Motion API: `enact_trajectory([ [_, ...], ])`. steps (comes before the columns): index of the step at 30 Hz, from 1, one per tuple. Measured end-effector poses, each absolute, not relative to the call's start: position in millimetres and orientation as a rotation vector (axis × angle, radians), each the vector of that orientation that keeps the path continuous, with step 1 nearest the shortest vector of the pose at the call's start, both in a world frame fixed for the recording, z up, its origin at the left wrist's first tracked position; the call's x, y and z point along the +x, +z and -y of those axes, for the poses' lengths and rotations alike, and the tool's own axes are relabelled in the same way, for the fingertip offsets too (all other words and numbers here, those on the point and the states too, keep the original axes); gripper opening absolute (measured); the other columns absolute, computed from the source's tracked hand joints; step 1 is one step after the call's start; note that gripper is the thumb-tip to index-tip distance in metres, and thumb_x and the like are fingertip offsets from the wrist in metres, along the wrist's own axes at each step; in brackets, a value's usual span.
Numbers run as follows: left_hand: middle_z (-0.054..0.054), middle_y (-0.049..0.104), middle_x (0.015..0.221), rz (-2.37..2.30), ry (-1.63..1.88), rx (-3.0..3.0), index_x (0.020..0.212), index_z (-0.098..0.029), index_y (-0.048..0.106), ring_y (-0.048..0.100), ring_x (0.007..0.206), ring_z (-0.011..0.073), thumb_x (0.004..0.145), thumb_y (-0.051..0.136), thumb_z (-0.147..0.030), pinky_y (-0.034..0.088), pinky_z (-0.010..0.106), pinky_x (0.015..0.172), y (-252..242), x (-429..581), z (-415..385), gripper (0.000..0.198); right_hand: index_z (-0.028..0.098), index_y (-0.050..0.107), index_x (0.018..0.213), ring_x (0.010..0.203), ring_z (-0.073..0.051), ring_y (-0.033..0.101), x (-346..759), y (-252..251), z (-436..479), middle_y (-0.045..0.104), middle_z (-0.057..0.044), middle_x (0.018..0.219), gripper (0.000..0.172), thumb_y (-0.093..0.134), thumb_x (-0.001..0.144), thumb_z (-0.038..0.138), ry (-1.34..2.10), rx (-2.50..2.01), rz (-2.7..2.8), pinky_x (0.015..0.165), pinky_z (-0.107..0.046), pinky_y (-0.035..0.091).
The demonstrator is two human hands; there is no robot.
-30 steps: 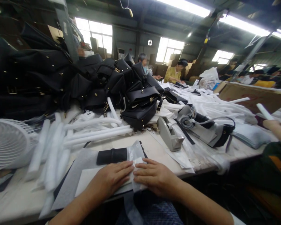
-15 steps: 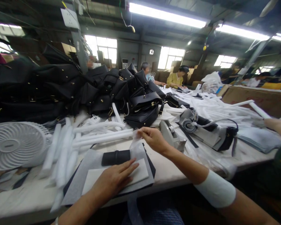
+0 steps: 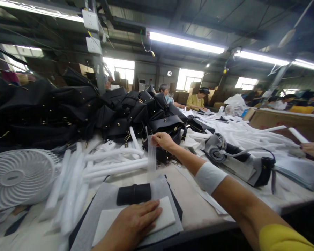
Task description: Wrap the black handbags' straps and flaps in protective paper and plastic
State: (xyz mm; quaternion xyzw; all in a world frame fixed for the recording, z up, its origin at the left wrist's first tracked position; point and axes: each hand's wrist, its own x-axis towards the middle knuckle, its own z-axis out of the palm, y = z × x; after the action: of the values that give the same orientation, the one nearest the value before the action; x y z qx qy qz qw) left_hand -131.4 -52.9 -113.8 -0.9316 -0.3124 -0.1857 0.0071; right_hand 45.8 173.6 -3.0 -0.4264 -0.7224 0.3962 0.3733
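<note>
My left hand [image 3: 139,219] lies flat, fingers stretched out, on a white rectangular pad [image 3: 167,211]. The pad rests on a thin grey sheet [image 3: 107,196] with dark material showing beneath its edges. Just past the fingers, a small black folded piece with a band across its middle [image 3: 134,194] sits on the sheet. Farther out, my right hand [image 3: 163,140] pinches the top of a translucent strip [image 3: 151,158]. The strip hangs down over the table beyond the black piece; whether its lower end touches anything is unclear.
A white fan [image 3: 14,178] stands at the left, beside white foam-like tubes [image 3: 72,184]. Black bags [image 3: 115,116] are heaped behind. To the right are a partly wrapped bag [image 3: 240,158], more white tubes [image 3: 240,130] and a cardboard box [image 3: 282,122]. Co-workers sit farther back.
My right hand has raised the strip away from the black piece, and the strip now hangs straight. My left hand stays on the pad. The view has shifted.
</note>
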Motion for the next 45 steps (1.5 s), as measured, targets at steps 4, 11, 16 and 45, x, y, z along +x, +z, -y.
enact_trajectory([
  [4, 0.003, 0.057, 0.139, 1.002, -0.533, -2.931, 0.137, -0.027, 0.049, 0.062, 0.119, 0.0217, 0.096, 0.050, -0.027, 0.059, 0.033, 0.087, -116.3, -132.4, 52.0, 0.041, 0.014, 0.063, 0.078, 0.064, -0.013, 0.068, 48.4, 10.7, -168.8, 0.068, 0.000, 0.071, 0.033, 0.057, 0.095, 0.042, 1.080, -1.019, 1.809, 0.064, -0.028, 0.057],
  [11, 0.004, 0.058, 0.139, 1.014, -0.539, -2.958, 0.135, -0.027, 0.052, 0.062, 0.118, 0.0221, 0.096, 0.050, -0.026, 0.059, 0.032, 0.087, -113.6, -130.5, 51.7, 0.039, 0.015, 0.067, 0.075, 0.074, -0.017, 0.071, 84.9, 32.1, -74.5, 0.073, -0.005, 0.076, 0.043, 0.061, 0.086, 0.056, 1.118, -0.811, 1.889, 0.077, -0.032, 0.058],
  [16, 0.007, 0.062, 0.135, 1.015, -0.549, -2.962, 0.132, -0.024, 0.055, 0.064, 0.116, 0.0241, 0.093, 0.054, -0.022, 0.059, 0.033, 0.085, -108.2, -127.7, 51.6, 0.039, 0.019, 0.073, 0.098, 0.085, -0.014, 0.071, 115.9, 13.3, 22.4, 0.076, -0.004, 0.091, 0.021, 0.054, 0.097, 0.026, 0.760, -0.764, 2.288, 0.080, -0.022, 0.053],
  [45, 0.005, 0.070, 0.108, 1.035, -0.783, -2.962, 0.113, -0.025, 0.060, 0.068, 0.092, 0.0176, 0.096, 0.051, -0.026, 0.056, 0.027, 0.075, -114.4, -130.1, 59.6, 0.020, 0.014, 0.065, 0.098, 0.077, -0.011, 0.074, 127.4, -96.3, 109.5, 0.077, -0.002, 0.077, 0.020, 0.048, 0.101, 0.024, 0.038, -0.384, 2.346, 0.113, -0.034, 0.037],
])
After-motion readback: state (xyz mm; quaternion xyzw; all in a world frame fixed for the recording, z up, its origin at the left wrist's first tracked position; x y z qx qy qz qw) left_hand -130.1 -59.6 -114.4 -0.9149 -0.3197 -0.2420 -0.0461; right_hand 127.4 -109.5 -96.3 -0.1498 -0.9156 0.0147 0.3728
